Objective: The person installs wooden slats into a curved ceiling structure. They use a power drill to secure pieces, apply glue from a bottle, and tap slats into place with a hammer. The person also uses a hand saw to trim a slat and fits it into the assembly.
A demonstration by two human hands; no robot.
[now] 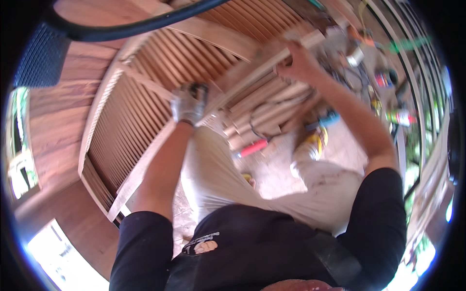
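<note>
The gloved left hand [190, 103] reaches toward eleven o'clock, fingers bent at the slatted panel [128, 133], grip unclear. Farther, toward one, the right hand [302, 65], elbow bent, curves thumb and fingers apart at the wooden strip [259, 75], between noon and one; blur hides whether it grips.

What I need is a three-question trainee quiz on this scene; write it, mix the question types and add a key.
1. True or false: both of the person's hands are gloved.
2. What colour is the handle-shaped object just below the looped dark cord in the picture?
A) Green
B) Red
C) White
3. Fill in: the right hand is at a long wooden ____.

Key:
1. False: only the left hand is gloved; the right is bare.
2. B, red.
3. Board; blur hides how firmly it is gripped.
</note>
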